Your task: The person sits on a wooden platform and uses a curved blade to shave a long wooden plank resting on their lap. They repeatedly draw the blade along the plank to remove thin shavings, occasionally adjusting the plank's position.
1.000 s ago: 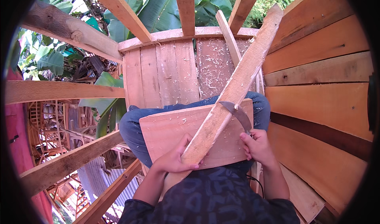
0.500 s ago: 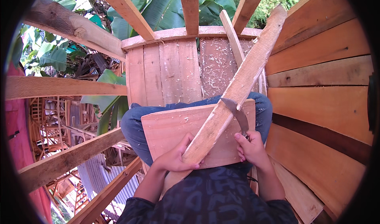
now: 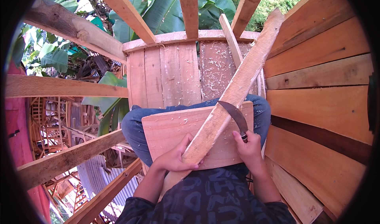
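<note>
- The left hand (image 3: 174, 158) is closed around the near end of a long slat (image 3: 233, 93); the thumb lies on top and the fingers curl under it, holding it firm.
- The right hand (image 3: 248, 147) is wrapped tight around the handle of a curved knife (image 3: 236, 115). The dark blade arches up and to the left, and its edge meets the right side of the slat.
- The slat lies diagonally over a board (image 3: 170, 131) that rests across the lap, on the blue-trousered knees (image 3: 132, 125). Its far end rises toward the upper right, up to the plank wall (image 3: 320, 77).
- I judge that the step in hand is shaving the edge of the slat with the knife, with the board as support below. The cut seems to be under way, because the blade already touches the wood.
- The next stroke would need a steady grip of the left hand, so that the slat does not turn, and a flat angle of the blade along the grain. The left fingers are near the path of the blade, which is a risk if the knife slips.
- Beyond the knees stands a panel (image 3: 174, 75) of upright planks, with pale shavings (image 3: 215, 68) stuck on its right part.
- A thinner strip (image 3: 230, 38) leans behind the slat, close to it; it could hinder a long stroke.
- Rafters (image 3: 126, 12) cross overhead, and a beam (image 3: 59, 87) runs at the left. Green leaves (image 3: 51, 58) and a lower frame show through the open side.
- The plank wall at the right is near the right elbow and leaves little room there.
</note>
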Demonstrator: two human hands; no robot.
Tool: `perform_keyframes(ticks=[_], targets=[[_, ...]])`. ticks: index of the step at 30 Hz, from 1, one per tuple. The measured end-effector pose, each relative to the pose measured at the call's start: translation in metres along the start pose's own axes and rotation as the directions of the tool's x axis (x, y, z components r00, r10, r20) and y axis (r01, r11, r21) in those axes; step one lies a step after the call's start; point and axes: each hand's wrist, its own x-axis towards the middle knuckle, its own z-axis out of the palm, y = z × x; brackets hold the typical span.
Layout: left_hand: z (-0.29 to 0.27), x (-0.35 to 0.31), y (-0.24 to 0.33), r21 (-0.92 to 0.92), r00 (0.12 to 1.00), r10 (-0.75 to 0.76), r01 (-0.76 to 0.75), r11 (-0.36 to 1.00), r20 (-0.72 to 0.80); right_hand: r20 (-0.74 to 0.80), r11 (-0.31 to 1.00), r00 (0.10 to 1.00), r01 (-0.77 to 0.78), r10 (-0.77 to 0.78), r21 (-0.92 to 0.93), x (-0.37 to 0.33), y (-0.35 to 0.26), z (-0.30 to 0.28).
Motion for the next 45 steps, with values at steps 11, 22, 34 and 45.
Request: perform_keyframes(ticks=[11,22,34,45], targets=[[0.002,-0.001,0.002,0.012,1.000,-0.021,0.022,1.000,-0.019,0.622,0.921,0.757,-0.362,0.200,0.144,0.005,-0.004,-0.029],[0.003,0.002,0.004,0.009,1.000,-0.013,0.013,1.000,-0.013,0.402,0.872,0.877,-0.395,0.264,0.290,0.016,-0.001,-0.029],[-0.005,-0.002,-0.003,0.028,0.999,-0.030,0.029,0.999,0.017,0.380,0.892,0.893,-0.359,0.242,0.276,0.007,0.000,-0.032],[0.001,0.001,-0.001,-0.059,0.998,-0.066,0.065,0.996,-0.011,0.246,0.998,0.969,-0.026,0.009,0.065,0.000,0.012,-0.011]])
